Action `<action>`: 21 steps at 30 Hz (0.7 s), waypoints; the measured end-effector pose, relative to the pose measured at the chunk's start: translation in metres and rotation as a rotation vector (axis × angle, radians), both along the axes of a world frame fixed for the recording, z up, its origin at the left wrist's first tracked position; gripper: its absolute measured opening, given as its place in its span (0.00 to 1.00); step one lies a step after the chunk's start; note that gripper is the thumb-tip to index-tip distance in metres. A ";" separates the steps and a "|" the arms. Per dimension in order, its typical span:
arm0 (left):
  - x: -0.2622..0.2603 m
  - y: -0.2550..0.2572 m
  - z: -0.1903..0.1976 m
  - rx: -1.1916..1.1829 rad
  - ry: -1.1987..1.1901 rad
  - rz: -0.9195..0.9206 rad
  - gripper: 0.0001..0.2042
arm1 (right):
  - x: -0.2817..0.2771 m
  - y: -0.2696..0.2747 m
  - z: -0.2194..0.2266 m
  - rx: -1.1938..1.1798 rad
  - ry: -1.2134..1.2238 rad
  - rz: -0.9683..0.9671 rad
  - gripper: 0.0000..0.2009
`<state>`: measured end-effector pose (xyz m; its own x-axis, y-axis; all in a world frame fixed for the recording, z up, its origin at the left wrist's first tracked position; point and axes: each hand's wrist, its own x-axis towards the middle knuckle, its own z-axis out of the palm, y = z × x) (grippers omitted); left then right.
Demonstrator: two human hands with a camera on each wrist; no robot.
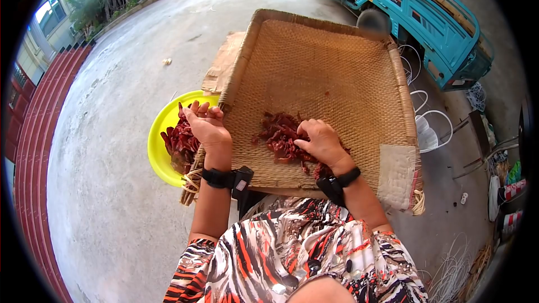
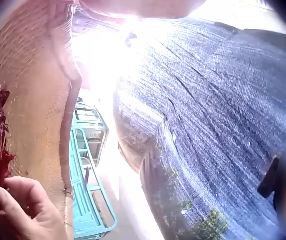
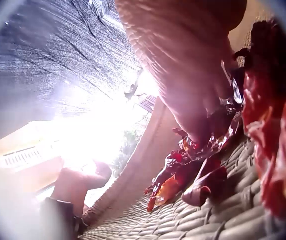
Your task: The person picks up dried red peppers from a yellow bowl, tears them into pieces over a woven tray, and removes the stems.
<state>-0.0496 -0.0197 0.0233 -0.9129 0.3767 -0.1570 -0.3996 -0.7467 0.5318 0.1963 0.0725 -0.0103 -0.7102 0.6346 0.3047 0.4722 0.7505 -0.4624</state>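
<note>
Dried red chilies (image 1: 283, 137) lie in a loose heap on a shallow woven tray (image 1: 314, 73). My right hand (image 1: 321, 143) is down at the heap's right side, its fingers curled and gripping chilies; the right wrist view shows the fingertips (image 3: 200, 127) in among the wrinkled pods. At the tray's left edge, my left hand (image 1: 210, 129) is turned palm up with loosely bent fingers and nothing visible in it. Below it is a yellow basin (image 1: 159, 160) with more dried chilies (image 1: 181, 140) inside.
A flat brown board (image 1: 223, 62) sticks out under the tray's left side. A turquoise cargo vehicle (image 1: 404, 11) stands at the back right. White wire loops (image 1: 435, 132) and a metal-framed chair (image 1: 484, 146) are to the right, red steps (image 1: 42, 151) to the far left.
</note>
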 end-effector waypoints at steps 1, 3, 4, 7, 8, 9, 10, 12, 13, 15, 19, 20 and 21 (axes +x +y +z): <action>-0.003 0.001 -0.006 0.014 -0.006 -0.028 0.13 | -0.001 0.000 -0.001 0.037 -0.005 0.004 0.09; 0.002 0.004 -0.011 -0.134 0.132 -0.143 0.11 | -0.001 -0.001 -0.001 0.038 -0.026 0.048 0.08; 0.005 0.007 -0.014 -0.206 0.200 -0.201 0.10 | -0.001 -0.001 -0.001 0.040 -0.037 0.069 0.08; 0.017 0.011 -0.021 -0.328 0.519 -0.558 0.10 | -0.001 0.002 -0.005 -0.001 0.059 0.066 0.06; 0.023 0.011 -0.019 -0.387 0.618 -0.661 0.09 | -0.001 0.003 -0.005 -0.021 0.084 0.061 0.06; 0.030 0.010 -0.014 -0.447 0.684 -0.735 0.09 | -0.001 0.003 -0.005 -0.041 0.111 0.055 0.06; 0.035 0.010 -0.011 -0.508 0.751 -0.809 0.09 | -0.001 0.003 -0.004 -0.063 0.138 0.049 0.05; 0.036 0.011 -0.015 -0.491 0.825 -0.963 0.11 | -0.002 -0.001 0.000 -0.197 0.169 0.021 0.06; 0.036 0.011 -0.018 -0.482 0.854 -0.999 0.11 | -0.003 -0.002 0.002 -0.263 0.186 0.006 0.07; 0.036 0.012 -0.024 -0.500 0.918 -1.055 0.13 | -0.003 -0.004 0.002 -0.328 0.242 0.007 0.08; 0.036 0.014 -0.027 -0.529 0.987 -1.081 0.13 | -0.005 -0.007 0.008 -0.468 0.365 0.064 0.06; 0.036 0.013 -0.026 -0.528 0.974 -1.111 0.13 | -0.004 -0.009 0.010 -0.500 0.378 0.083 0.06; 0.037 0.012 -0.022 -0.528 0.960 -1.141 0.12 | -0.004 -0.010 0.012 -0.531 0.392 0.104 0.05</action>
<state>-0.0126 -0.0080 0.0008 -0.0313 0.9987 -0.0414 0.0263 0.0422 0.9988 0.1919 0.0629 0.0013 -0.6762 0.7039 0.2174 0.1318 0.4060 -0.9043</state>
